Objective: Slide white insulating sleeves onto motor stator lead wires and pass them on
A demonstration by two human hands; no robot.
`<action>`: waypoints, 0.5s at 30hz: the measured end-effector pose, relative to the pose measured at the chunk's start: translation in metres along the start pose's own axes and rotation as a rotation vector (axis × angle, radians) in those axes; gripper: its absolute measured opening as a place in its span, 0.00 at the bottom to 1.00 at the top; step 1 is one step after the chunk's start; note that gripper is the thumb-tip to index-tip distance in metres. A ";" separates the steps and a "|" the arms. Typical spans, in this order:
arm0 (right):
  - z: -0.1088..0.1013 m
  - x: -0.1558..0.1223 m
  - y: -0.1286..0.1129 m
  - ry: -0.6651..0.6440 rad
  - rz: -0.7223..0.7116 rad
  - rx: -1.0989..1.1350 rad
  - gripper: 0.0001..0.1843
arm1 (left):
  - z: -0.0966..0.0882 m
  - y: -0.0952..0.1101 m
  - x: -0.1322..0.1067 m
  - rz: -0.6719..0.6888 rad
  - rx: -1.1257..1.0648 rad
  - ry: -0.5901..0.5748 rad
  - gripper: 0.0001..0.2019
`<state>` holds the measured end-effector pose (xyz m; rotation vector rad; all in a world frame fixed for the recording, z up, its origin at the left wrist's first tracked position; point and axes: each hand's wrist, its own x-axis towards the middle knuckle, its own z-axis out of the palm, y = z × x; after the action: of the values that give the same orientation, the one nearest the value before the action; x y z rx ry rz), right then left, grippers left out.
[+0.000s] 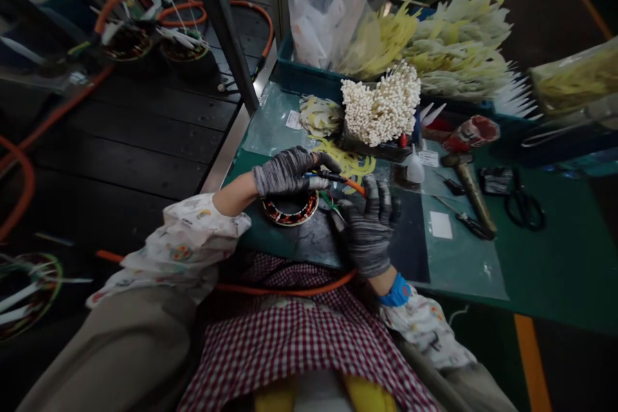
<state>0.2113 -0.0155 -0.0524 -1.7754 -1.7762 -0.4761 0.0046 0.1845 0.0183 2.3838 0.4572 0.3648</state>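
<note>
Both my hands wear grey knit gloves. My left hand (284, 170) is closed on a bundle of thin wires and a white sleeve, just above a round wound stator coil (291, 211) that lies on the green bench (555, 257). My right hand (369, 225) sits to the right of the coil, fingers curled around an orange wire (355, 185) that runs between the two hands. An orange cable (284, 290) crosses my lap over a checked apron.
A bundle of white tubes (381, 106) stands behind the hands. A teal bin (309, 77) holds yellow and white insulation strips and a plastic bag. A hammer (470, 190), scissors (524, 206) and a small white bottle (415, 168) lie to the right. More coils (181, 45) sit at far left.
</note>
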 end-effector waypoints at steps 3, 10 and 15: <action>-0.016 0.000 0.006 -0.059 0.046 0.198 0.13 | 0.009 0.016 -0.013 0.035 0.184 0.142 0.35; -0.060 0.005 0.013 -0.369 0.309 0.838 0.15 | 0.064 0.054 -0.047 0.114 0.456 0.233 0.17; -0.070 0.017 0.016 -0.255 0.057 0.789 0.26 | 0.039 0.053 -0.034 0.107 0.269 0.165 0.17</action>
<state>0.2386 -0.0447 0.0091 -1.3368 -1.7231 0.4521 0.0008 0.1103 0.0201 2.6580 0.4794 0.5835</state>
